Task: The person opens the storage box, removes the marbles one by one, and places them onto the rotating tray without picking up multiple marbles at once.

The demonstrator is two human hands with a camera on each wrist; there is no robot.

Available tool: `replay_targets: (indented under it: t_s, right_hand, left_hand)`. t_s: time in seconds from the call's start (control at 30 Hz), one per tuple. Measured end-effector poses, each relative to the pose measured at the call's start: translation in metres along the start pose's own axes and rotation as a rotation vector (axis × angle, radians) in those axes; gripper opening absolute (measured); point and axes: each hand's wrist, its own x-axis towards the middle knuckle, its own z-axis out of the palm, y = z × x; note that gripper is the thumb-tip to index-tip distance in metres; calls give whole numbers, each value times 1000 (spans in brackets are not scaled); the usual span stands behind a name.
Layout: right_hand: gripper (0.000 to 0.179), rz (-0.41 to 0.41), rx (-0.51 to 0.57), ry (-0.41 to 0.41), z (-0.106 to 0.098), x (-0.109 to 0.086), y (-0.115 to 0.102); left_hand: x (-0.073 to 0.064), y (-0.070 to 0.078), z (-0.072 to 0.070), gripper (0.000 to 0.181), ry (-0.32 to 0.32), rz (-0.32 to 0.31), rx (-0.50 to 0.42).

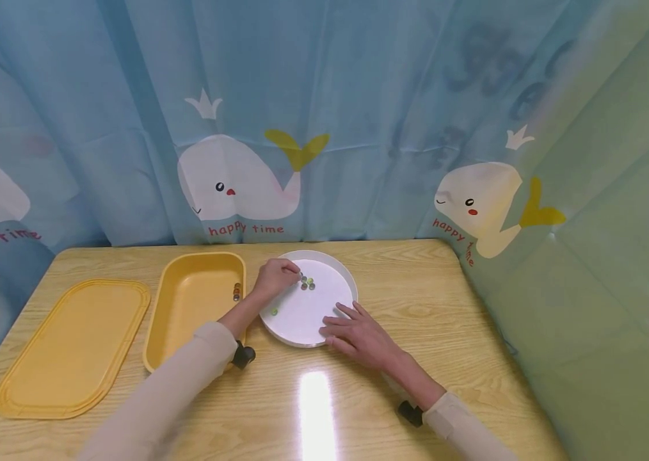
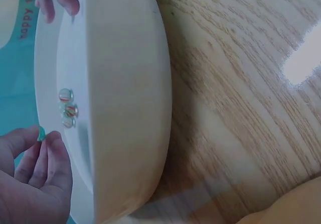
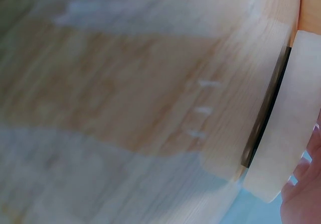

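My left hand (image 1: 276,276) is over the far left part of a round white pan (image 1: 333,326), pinching a small green marble (image 2: 41,133) between thumb and fingertips. Close by its fingertips, several glass marbles (image 1: 308,285) lie bunched on the pan's floor. A single green marble (image 1: 274,312) sits apart near the pan's left front edge. At the right front rim lies my right hand (image 1: 361,336), its fingers spread and reaching over the edge; in the right wrist view its fingers (image 3: 301,171) show beside the pan's outer wall.
Left of the pan stands a deep yellow tray (image 1: 194,261), with a short row of marbles (image 1: 237,292) along its right wall. Farther left lies a flat yellow lid (image 1: 73,346). A whale-print curtain (image 1: 353,128) hangs behind the wooden table (image 1: 416,282).
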Motion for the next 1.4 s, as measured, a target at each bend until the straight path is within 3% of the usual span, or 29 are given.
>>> replay_targets:
  t_s: [0.7,1.03,1.4]
  right_hand:
    - [33,-15,5,23,0,0,1]
    - [33,-12,-9,21,1,-1,1]
    - [34,-6,-7,19,1,0,1]
  left_hand:
    - [6,-11,11,12,5,-81,26]
    - [8,-12,14,14,-2,-81,88]
    - [11,-14,16,12,16,-39,121]
